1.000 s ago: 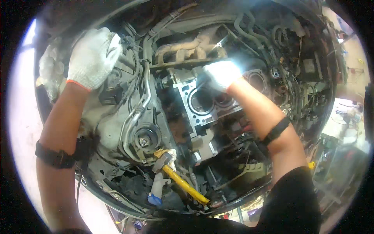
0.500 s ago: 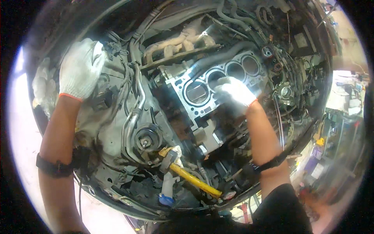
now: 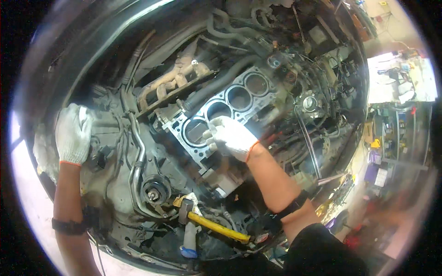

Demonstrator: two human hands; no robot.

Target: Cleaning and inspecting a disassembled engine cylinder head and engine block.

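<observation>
My right hand (image 3: 231, 139), in a white knit glove, is over the engine block (image 3: 201, 159), beside its nearest cylinder bore (image 3: 195, 132). Its fingers are bent and spread apart at the block's top face; nothing shows between them, though their undersides are hidden. The block's bright top face has a row of several round bores. At the far left of the engine bay, my left hand (image 3: 74, 134), gloved too, leans on the side of the bay. Its fingers are curled in, and whatever they grip, if anything, is hidden.
A yellow-handled hammer (image 3: 218, 227) lies at the front of the bay, by a pale container with a blue cap (image 3: 189, 252). A pulley (image 3: 155, 190) sits left of it. A rusty manifold (image 3: 172, 82) lies behind the block. A long metal bar (image 3: 310, 146) leans at right.
The view has shifted, so the engine bay appears farther left and tilted. My right hand has moved across the block toward the nearest bore. My left hand stays at the bay's left side.
</observation>
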